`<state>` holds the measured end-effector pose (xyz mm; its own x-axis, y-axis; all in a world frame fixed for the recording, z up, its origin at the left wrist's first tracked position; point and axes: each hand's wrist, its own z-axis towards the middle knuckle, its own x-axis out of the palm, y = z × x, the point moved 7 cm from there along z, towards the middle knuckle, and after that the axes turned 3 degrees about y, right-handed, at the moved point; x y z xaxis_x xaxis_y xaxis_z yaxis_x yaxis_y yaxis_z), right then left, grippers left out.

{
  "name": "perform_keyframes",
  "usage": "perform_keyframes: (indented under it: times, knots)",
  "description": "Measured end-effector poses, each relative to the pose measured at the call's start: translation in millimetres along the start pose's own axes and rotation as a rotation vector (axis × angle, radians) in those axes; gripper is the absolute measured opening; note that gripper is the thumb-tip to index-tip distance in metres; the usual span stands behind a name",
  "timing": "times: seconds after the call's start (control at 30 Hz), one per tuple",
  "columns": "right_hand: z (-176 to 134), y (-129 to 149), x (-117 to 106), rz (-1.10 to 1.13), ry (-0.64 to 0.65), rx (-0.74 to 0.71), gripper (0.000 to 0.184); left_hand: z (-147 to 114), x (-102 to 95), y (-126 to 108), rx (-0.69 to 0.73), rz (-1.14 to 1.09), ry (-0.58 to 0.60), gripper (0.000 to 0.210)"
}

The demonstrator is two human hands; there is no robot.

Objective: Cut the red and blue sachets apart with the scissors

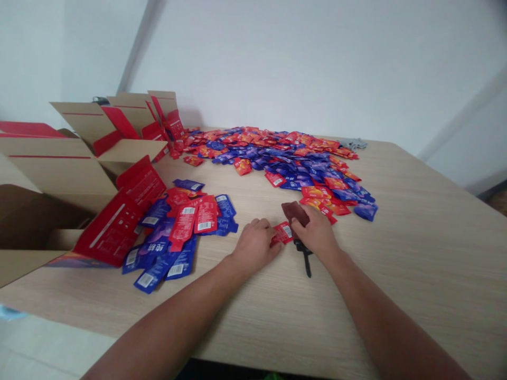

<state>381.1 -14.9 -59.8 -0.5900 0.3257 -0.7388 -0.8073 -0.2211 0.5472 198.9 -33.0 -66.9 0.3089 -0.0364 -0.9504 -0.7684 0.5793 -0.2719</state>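
Note:
My left hand [256, 240] rests low over the table, its fingers closed on the left end of a red sachet [283, 232] with a white barcode label. My right hand [317, 231] is wrapped round a dark red, block-shaped hand tool [293, 210] with a black lower part and a thin black lever [308, 265] pointing toward me. The tool stands at the right end of the sachet; whether it touches it I cannot tell. Left of my left hand lies a loose pile of red and blue sachets [186, 210], mostly barcode side up.
A long heap of red, orange and blue sachets [273, 153] stretches across the back of the table [415, 253]. Several open cardboard boxes [63, 163] with raised flaps stand along the left. A grey cloth [354, 143] lies behind the heap, before the white wall.

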Motion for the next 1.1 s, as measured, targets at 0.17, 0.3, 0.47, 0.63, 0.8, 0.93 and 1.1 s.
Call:
perform_keyframes:
  times: [0.17, 0.3, 0.47, 0.63, 0.8, 0.93, 1.1]
  knots:
    - [-10.6, 29.8, 17.1, 0.048, 0.181, -0.140, 0.029, 1.1, 1.2, 0.1, 0.016, -0.019, -0.028, 0.018]
    - [-11.8, 25.2, 29.2, 0.002, 0.250, -0.120, 0.028, 1.2, 0.7, -0.1, 0.015, -0.021, -0.030, 0.018]
    - [-8.1, 15.3, 30.9, -0.021, 0.239, -0.073, 0.025, 0.7, -1.8, -2.5, 0.009, -0.004, 0.003, 0.021]
    - [-3.8, 9.1, 28.1, -0.049, 0.232, -0.026, 0.019, -0.2, -2.7, -1.9, -0.016, -0.006, 0.027, 0.032]
    - [2.7, -7.6, 19.1, -0.136, 0.203, 0.070, 0.013, -0.3, -2.0, -0.9, -0.014, 0.007, 0.050, 0.041]
    - [6.3, -20.5, 8.8, -0.186, 0.147, 0.134, 0.020, -0.4, -1.2, -1.2, -0.007, 0.042, 0.066, 0.040]
    - [8.3, -30.8, 3.8, -0.167, 0.121, 0.171, 0.021, 1.1, -3.6, -4.4, 0.029, 0.115, 0.069, 0.034]
